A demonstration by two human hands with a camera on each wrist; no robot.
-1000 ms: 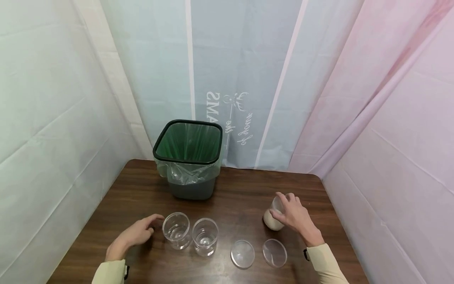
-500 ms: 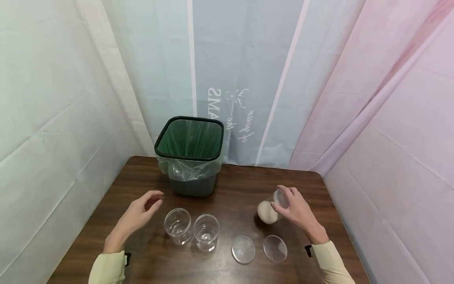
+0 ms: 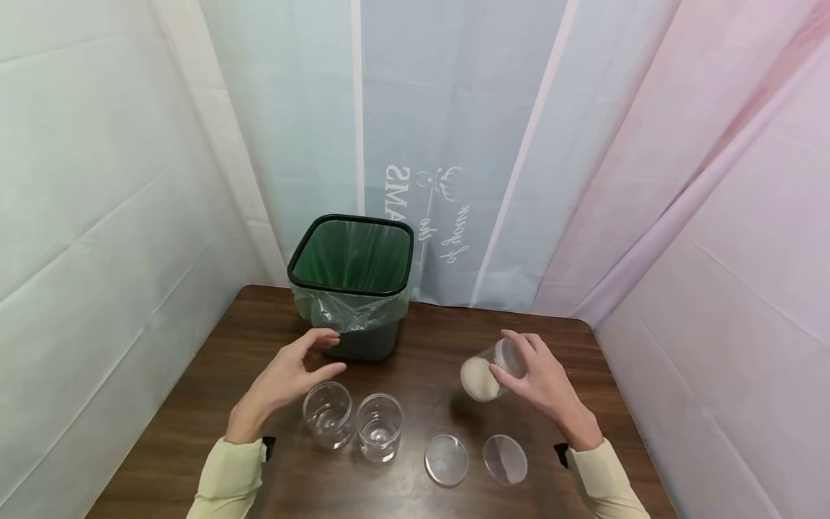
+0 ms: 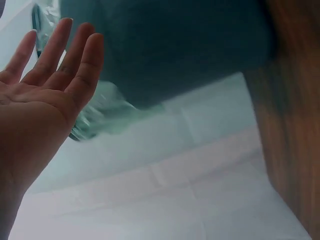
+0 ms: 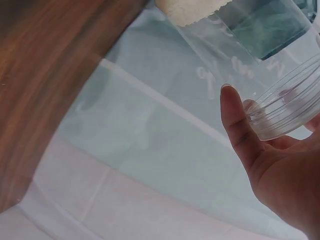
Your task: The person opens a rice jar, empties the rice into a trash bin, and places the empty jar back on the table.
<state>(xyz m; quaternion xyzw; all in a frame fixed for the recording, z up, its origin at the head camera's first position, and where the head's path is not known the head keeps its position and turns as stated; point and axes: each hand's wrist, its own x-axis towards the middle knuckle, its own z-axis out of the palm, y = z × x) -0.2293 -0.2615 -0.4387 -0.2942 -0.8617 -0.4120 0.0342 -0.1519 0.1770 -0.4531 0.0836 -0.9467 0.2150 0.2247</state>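
Observation:
My right hand [image 3: 547, 386] grips a clear plastic jar [image 3: 480, 379] around its ridged lid end, thumb on the near side. The jar is tilted above the table, its bottom pointing left, with pale off-white fill gathered there. In the right wrist view the jar's clear wall [image 5: 260, 55] shows above the fingers. My left hand [image 3: 283, 378] holds nothing; thumb and fingers are spread apart in front of the bin, above two clear jars. These jars, the left one [image 3: 328, 417] and the right one [image 3: 380, 429], stand upright side by side with no lids on.
Two clear round lids, one [image 3: 446, 461] beside the other [image 3: 505, 460], lie flat at the front of the wooden table [image 3: 415, 497]. A dark green bin [image 3: 364, 342] lined with a clear bag stands at the back. Curtains [image 3: 454, 108] enclose the table.
My right hand has lifted the filled jar off the table and tipped it, bottom swinging left. My left hand has risen from beside the empty jars and moved right, fingers spreading.

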